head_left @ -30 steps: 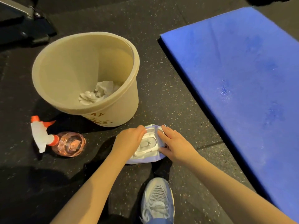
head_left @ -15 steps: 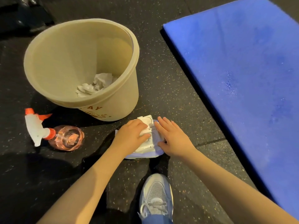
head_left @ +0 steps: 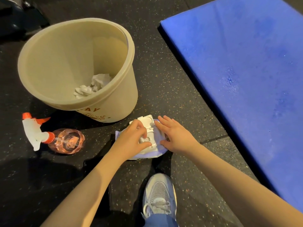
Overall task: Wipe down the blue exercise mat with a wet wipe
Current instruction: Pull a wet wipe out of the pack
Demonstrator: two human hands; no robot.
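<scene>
Head cam looking down: wipes pack sits on the speckled black floor, just in front of a grey shoe and right beside the beige bucket. Its white flip lid is open, tipped back toward the bucket. Left hand is on top of the pack with fingers curled, thumb and fingertips pinching the bit of white wipe at the opening. How far out the wipe is, can't really tell, the hand covers most of it. Right hand lies flat on the right side of the pack with fingers straight, pressing it down, not gripping anything. Blue mat is laid out flat on the floor off to the right, well apart from both hands, with a few darker blotchy patches on it. Bucket has some crumpled white paper at the bottom. Left of the pack there's a spray bottle lying on its side, pinkish clear body, white trigger head with orange bits, near the bucket's base.
</scene>
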